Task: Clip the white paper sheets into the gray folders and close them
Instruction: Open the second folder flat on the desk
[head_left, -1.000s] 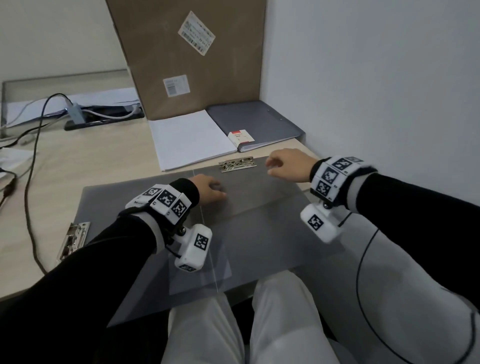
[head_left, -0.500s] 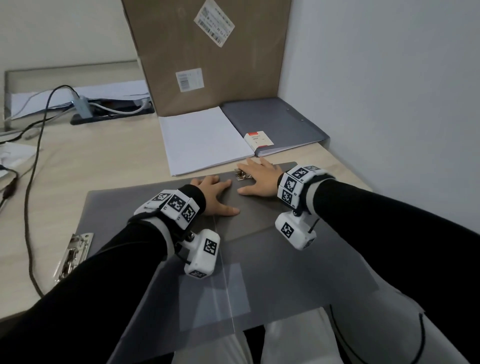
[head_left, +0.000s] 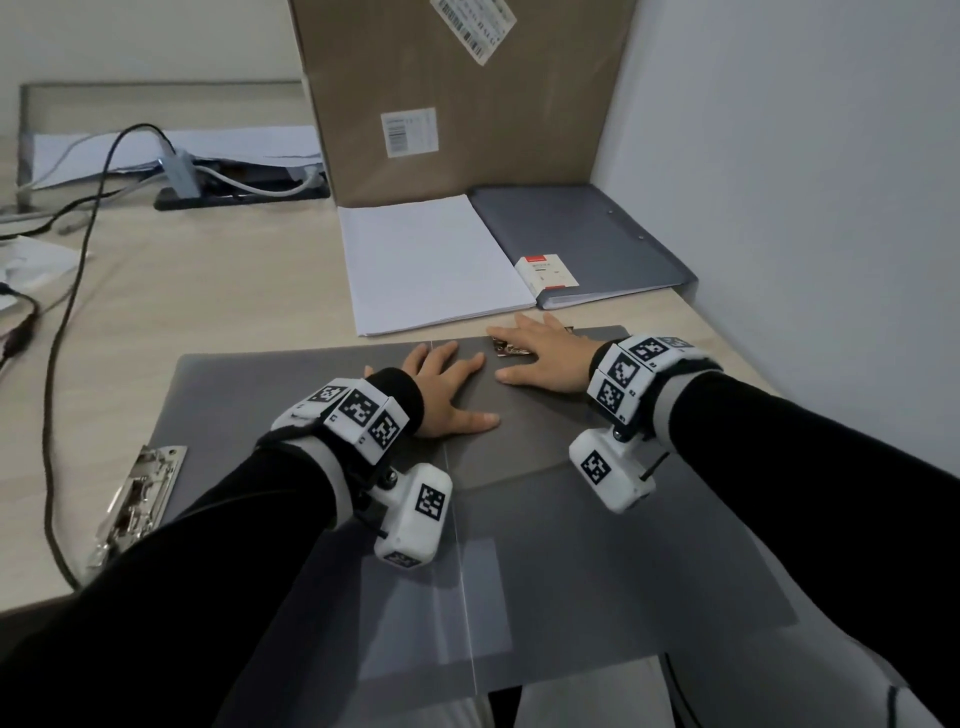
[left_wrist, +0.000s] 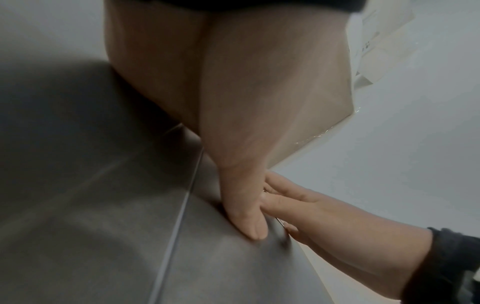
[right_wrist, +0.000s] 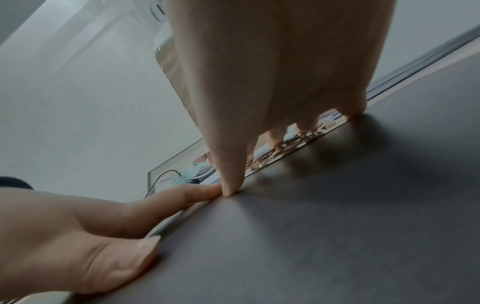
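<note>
An open gray folder (head_left: 597, 530) lies flat across the desk's front edge, its spine crease running toward me. My left hand (head_left: 447, 384) rests flat on it near the crease, fingers spread, thumb (left_wrist: 249, 224) pressed on the gray surface. My right hand (head_left: 540, 353) lies flat at the folder's far edge over the metal clip (head_left: 506, 349), whose shiny edge (right_wrist: 280, 150) shows under the fingers. A stack of white paper sheets (head_left: 426, 265) sits just beyond. A closed gray folder (head_left: 587, 239) with a small red-and-white label lies right of the stack.
A second metal clip (head_left: 137, 499) shows at the open folder's left end. A tall cardboard box (head_left: 447, 93) stands behind the paper. Cables (head_left: 67, 291) and a dark device lie at the left. A white wall (head_left: 805, 182) bounds the right side.
Both hands went from curled to flat on the folder. The right hand slid left onto the far clip. The left hand's fingers spread out beside the crease.
</note>
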